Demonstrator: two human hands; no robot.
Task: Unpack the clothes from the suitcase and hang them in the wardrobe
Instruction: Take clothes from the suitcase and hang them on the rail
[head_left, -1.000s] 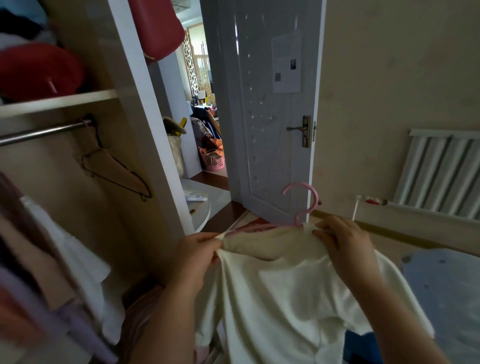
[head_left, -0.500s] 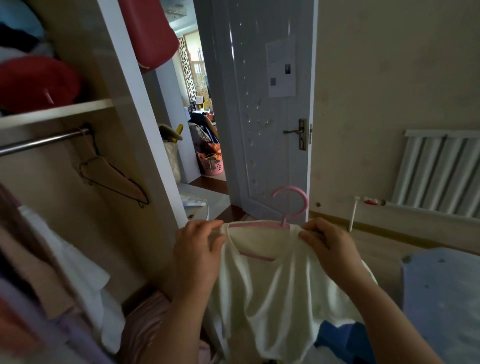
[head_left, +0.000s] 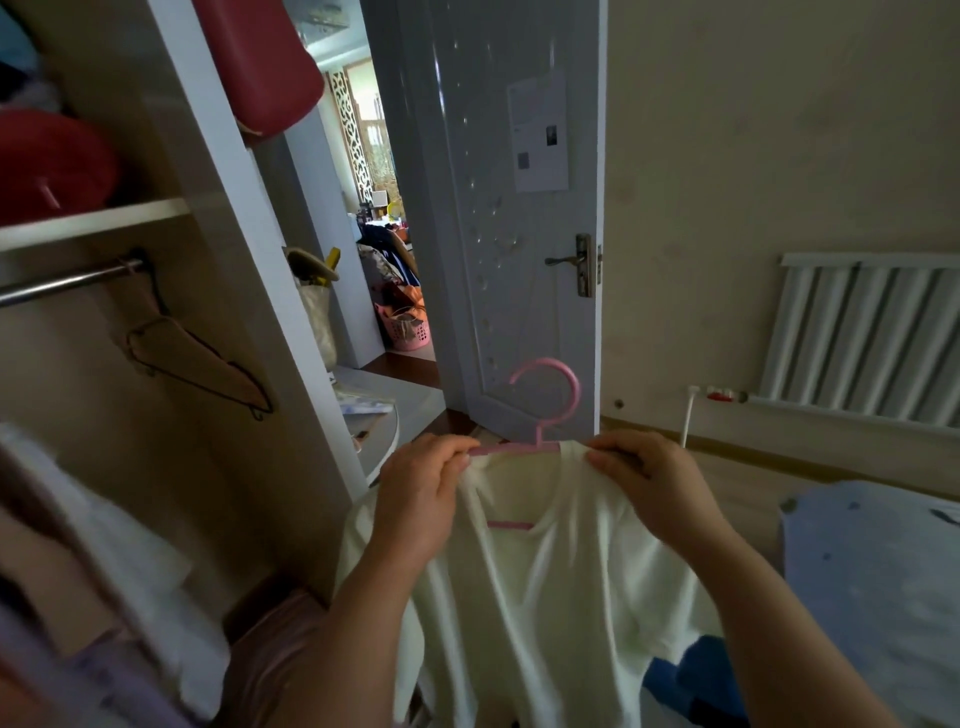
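A cream white T-shirt (head_left: 545, 597) hangs on a pink plastic hanger (head_left: 550, 395) held in front of me. My left hand (head_left: 421, 493) grips the shirt's left shoulder over the hanger arm. My right hand (head_left: 654, 483) pinches the right shoulder at the collar. The hanger's hook stands upright above the collar. To the left is the open wardrobe, with its metal rail (head_left: 67, 283) and an empty hanger (head_left: 197, 364) near the rail's right end. Clothes (head_left: 93, 571) hang on the rail at lower left. The suitcase is out of view.
The wardrobe's side panel (head_left: 270, 322) stands between the rail and me. A grey door (head_left: 498, 218) is open onto a hallway with a pink basket (head_left: 408, 327). A radiator (head_left: 862, 332) is on the right wall, and a blue-grey bed cover (head_left: 883, 582) lies at lower right.
The shirt now sits fully on the hanger, with both shoulders pulled over its arms. My hands and the hanger have risen a little, and the shirt hangs straighter.
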